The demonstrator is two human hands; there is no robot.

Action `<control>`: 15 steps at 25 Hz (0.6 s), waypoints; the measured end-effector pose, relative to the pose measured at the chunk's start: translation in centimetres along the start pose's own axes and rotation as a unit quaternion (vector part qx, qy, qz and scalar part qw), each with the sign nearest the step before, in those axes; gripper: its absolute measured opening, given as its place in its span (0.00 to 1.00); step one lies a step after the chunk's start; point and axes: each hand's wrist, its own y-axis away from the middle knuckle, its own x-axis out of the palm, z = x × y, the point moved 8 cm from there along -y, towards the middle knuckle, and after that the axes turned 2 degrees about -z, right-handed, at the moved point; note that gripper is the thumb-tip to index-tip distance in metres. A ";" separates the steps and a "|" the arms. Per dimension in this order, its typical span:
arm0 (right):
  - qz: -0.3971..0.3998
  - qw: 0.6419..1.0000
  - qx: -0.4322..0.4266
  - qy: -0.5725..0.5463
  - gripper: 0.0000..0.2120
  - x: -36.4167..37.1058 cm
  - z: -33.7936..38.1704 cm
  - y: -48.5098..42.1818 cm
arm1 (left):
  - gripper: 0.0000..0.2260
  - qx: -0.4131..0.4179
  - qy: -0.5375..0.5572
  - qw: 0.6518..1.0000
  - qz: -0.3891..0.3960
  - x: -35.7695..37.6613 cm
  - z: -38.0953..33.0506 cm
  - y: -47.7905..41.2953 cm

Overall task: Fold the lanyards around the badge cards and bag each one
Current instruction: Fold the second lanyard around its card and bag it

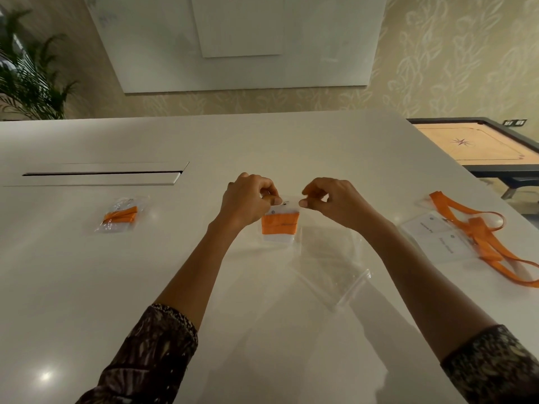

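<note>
Head view, looking down over a white table (87,287). At centre: left hand (248,199) and right hand (332,201), both raised just above the tabletop, each pinching a top corner of a clear bag (281,225) between thumb and forefinger. Left pinch at the bag's 10 o'clock corner, right pinch at its 2 o'clock corner. Other fingers curled in, not spread. Inside that bag: a white badge card (280,211) with an orange lanyard (280,224) wrapped around its lower half as a broad band. Bag hanging roughly upright from the two pinches, bottom edge close to or touching the table; cannot tell which.

At 5 o'clock from the held bag, just beside it: empty clear bags (332,275), lying flat and overlapping, hard to count.

At 9 o'clock, well apart: a finished bag (119,214) flat on the table, orange strap folded inside.

At 3 o'clock, near the table's right edge: two loose badge cards (440,234) lying side by side, printed faces up, text too small to read. Across and beside them, tangled orange lanyards (481,231), loops trailing toward 4 o'clock.

At 10 o'clock, farther back: a long cable slot (102,174) set into the tabletop.

At 6 o'clock: dark patterned sleeves (151,354) on both forearms, pushed up toward the elbows.

Beyond the table at 2 o'clock: a carrom board (472,144). At far 10 o'clock: a leafy plant (26,71).
</note>
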 end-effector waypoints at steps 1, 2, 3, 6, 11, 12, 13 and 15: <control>-0.001 1.000 -0.005 -0.017 0.11 0.0 0.4 -0.2 | 0.04 -0.002 0.005 1.000 0.002 -0.1 0.2 -0.1; 0.002 1.000 -0.011 -0.029 0.13 0.3 0.9 -0.5 | 0.04 -0.003 0.014 1.000 0.004 -0.3 0.4 -0.1; 0.008 0.999 -0.017 -0.037 0.13 0.7 1.4 -0.7 | 0.03 -0.004 0.028 1.000 0.006 -0.4 0.4 0.0; 0.018 0.999 -0.034 -0.033 0.07 2.2 2.6 -1.0 | 0.03 -0.012 0.077 0.997 0.014 -0.7 0.3 0.6; 0.008 0.998 -0.061 -0.032 0.04 2.1 3.7 -1.1 | 0.03 -0.043 0.091 0.994 0.039 -1.9 2.2 1.4; 0.008 0.997 -0.066 -0.033 0.04 2.1 4.0 -1.2 | 0.03 -0.041 0.065 0.996 0.034 -2.4 2.3 1.5; 0.009 0.997 -0.070 -0.036 0.04 2.2 4.5 -1.2 | 0.05 -0.039 0.040 0.998 0.033 -2.8 2.3 1.6; -0.002 0.997 -0.071 -0.043 0.04 1.9 4.6 -1.1 | 0.06 -0.047 -0.011 0.998 0.032 -3.8 2.8 1.7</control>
